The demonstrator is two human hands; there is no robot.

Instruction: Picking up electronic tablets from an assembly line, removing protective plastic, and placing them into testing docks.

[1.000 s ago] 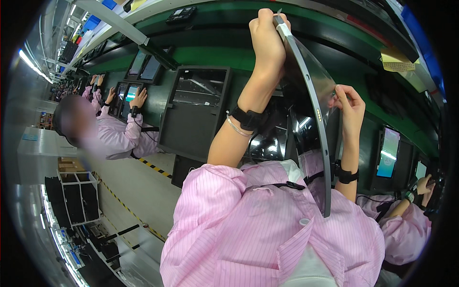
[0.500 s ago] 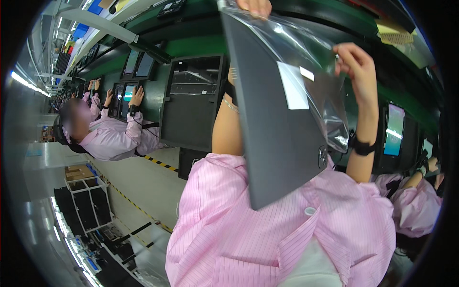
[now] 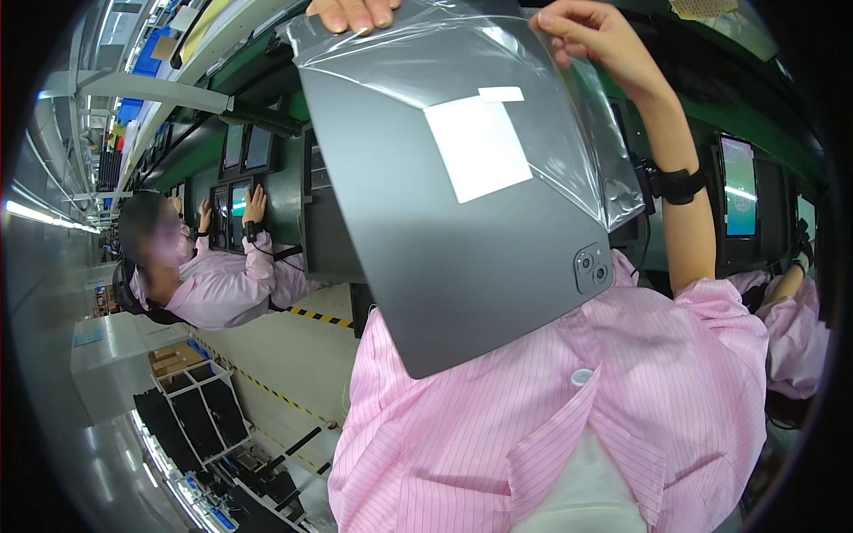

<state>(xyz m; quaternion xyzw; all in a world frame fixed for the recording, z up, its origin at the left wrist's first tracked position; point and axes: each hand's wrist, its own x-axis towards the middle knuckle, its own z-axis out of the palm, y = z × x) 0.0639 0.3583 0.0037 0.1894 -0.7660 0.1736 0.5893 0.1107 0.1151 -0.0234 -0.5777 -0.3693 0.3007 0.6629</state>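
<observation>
A dark grey tablet (image 3: 382, 240) is held up in front of my chest, its back with the camera bump facing me. My left hand (image 3: 354, 14) grips its top edge, fingertips showing over the rim. Clear plastic film (image 3: 569, 133) covers part of the back and hangs loose past the right side. A white label (image 3: 478, 147) and a small white strip (image 3: 500, 94) sit at the tablet's middle. At the upper right, my right hand (image 3: 582, 35) pinches the film's edge between thumb and fingers. A black band (image 3: 677, 185) is round my right wrist.
Behind the tablet runs a green bench (image 3: 283, 191) with a black tray (image 3: 330, 233). To the right stands a lit tablet (image 3: 737, 191) in a dark holder. A co-worker (image 3: 213, 271) in pink sits at the left, hands near tablets; another person's sleeve (image 3: 795, 342) shows at right.
The tablet has turned so its back faces me more squarely, and its top has moved left. My left hand moved left with it; my right hand rose and moved left with the film.
</observation>
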